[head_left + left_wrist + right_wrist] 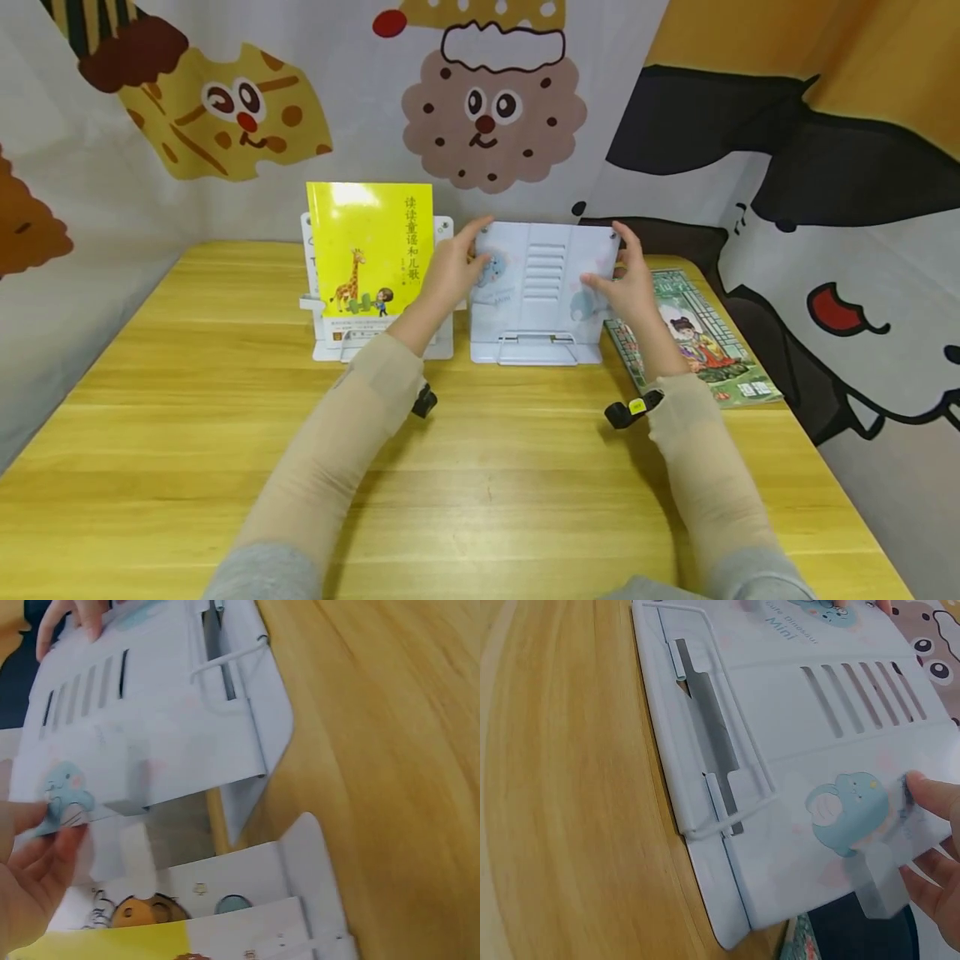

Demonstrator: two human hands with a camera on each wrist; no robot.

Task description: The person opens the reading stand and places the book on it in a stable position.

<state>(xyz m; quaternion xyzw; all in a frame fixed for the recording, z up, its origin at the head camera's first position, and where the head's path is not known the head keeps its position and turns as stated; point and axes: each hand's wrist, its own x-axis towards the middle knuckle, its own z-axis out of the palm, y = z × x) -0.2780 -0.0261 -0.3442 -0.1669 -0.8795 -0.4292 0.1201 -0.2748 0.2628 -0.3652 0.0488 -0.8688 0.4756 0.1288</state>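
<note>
A white metal book stand (510, 283) with slots, pale blue dinosaur prints and a wire holder at its foot stands upright on the table. My left hand (450, 271) pinches its left edge near the upper corner, thumb on the front face. Across from it, my right hand (632, 287) grips the right edge, thumb in front and fingers behind. The right wrist view shows a small white side tab (881, 881) close to those fingers. To the left, a second white stand (444, 342) bears a yellow book (375, 233) with a giraffe on its cover.
A green illustrated book (720, 350) lies flat at the right, partly behind my right forearm. The wooden table (487, 483) reaches back to a cartoon-printed curtain (360, 108). Close on the left, the yellow book's stand is beside my left wrist.
</note>
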